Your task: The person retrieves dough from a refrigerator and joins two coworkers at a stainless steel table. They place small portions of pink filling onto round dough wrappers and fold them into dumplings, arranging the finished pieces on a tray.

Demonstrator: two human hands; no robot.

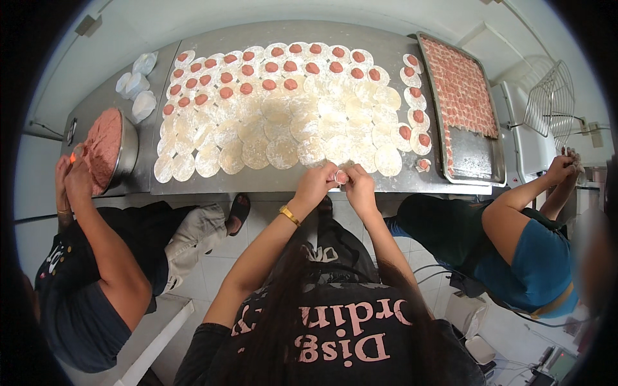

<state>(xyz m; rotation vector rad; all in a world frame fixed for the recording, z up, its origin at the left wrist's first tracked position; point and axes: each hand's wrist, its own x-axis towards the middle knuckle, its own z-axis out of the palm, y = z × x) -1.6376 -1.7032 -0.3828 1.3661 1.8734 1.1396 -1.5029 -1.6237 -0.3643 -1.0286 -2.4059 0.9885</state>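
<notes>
My left hand, below a gold band on the wrist, and my right hand meet at the table's near edge. Between their fingertips is a small dumpling, its thin wrapper gathered round pink meat filling; both hands are closed on it. Just beyond lie overlapping rows of round, floured wrappers. The far rows carry dabs of pink filling, while the nearer rows are bare. To the right, a column of wrappers also bears filling, and one shaped dumpling sits at its near end.
A metal tray of packed dumplings stands at the right. At the left, a co-worker's hands are at a steel bowl of pink filling, near several white wrapper stacks. Another person works at far right, near a wire rack.
</notes>
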